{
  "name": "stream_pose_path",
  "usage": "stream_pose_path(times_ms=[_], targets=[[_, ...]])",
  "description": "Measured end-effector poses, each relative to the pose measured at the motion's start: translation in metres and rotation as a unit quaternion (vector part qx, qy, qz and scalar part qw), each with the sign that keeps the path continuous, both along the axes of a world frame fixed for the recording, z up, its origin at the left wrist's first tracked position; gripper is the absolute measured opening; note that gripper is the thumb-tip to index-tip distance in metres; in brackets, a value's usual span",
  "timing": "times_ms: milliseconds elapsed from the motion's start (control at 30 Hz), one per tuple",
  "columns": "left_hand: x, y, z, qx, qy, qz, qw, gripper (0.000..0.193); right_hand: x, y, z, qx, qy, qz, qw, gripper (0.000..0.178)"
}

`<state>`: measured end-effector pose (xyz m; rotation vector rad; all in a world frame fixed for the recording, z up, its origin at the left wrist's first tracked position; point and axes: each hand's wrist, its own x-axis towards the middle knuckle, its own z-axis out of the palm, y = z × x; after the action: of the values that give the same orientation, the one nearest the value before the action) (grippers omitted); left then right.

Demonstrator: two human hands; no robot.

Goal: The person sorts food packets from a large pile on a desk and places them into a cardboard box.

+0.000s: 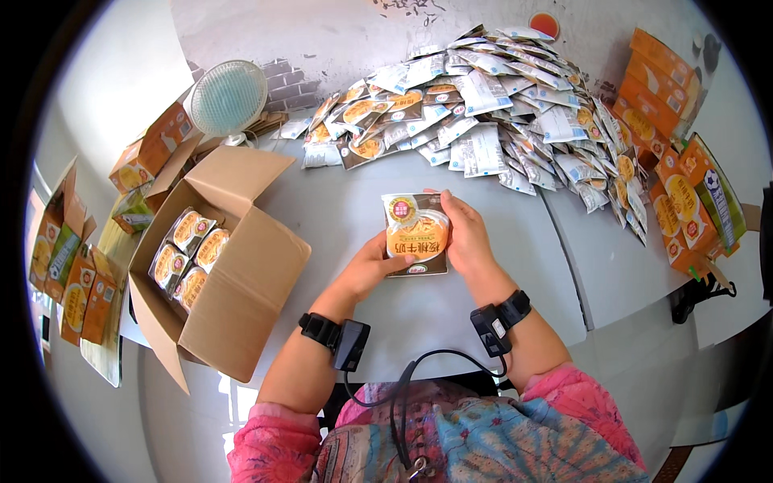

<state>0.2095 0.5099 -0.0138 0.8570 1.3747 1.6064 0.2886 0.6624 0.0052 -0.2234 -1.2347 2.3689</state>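
Between my two hands is a brown and orange food packet (416,233), its printed front facing up and its lettering upside down to me. My left hand (372,262) grips its left edge, the thumb lying over the lower part of the front. Along the right edge my right hand (467,231) is closed, with fingers reaching behind the top corner. To the left stands an open cardboard box (251,282), flaps spread, with several similar packets (192,229) standing in it. A large heap of packets (483,88), many showing silvery backs, lies across the far side of the table.
Grey tables (322,213) meet at a seam on the right. A small fan (229,98) stands at the back left. Orange cartons (76,290) crowd the left, and more orange cartons (680,205) stand at the right. A black cable (411,366) links the devices on my wrists.
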Motion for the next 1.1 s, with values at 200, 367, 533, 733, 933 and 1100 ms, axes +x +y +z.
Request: stream_pose_path(times_ms=[200, 367, 533, 733, 933, 1100], targets=[[-0.004, 0.002, -0.001, 0.082, -0.068, 0.120, 0.987, 0.033, -0.003, -0.005, -0.004, -0.078, 0.016, 0.077, 0.994, 0.035], [-0.017, -0.004, -0.002, 0.118, -0.125, 0.146, 0.974, 0.026, -0.008, 0.000, -0.021, -0.085, -0.001, 0.070, 0.994, 0.035], [-0.018, -0.006, -0.004, 0.131, -0.145, 0.167, 0.966, 0.019, -0.007, -0.005, -0.018, -0.043, -0.022, 0.044, 0.998, 0.035], [-0.018, -0.005, 0.002, 0.140, -0.192, 0.178, 0.955, 0.019, -0.007, -0.009, -0.014, -0.047, -0.033, 0.052, 0.997, 0.032], [-0.015, -0.005, 0.002, 0.157, -0.296, 0.189, 0.923, 0.017, -0.008, -0.004, -0.021, -0.043, -0.051, 0.052, 0.996, 0.027], [-0.018, 0.001, -0.004, 0.155, -0.322, 0.177, 0.917, 0.016, -0.004, -0.003, -0.020, -0.022, -0.057, 0.051, 0.997, 0.023]])
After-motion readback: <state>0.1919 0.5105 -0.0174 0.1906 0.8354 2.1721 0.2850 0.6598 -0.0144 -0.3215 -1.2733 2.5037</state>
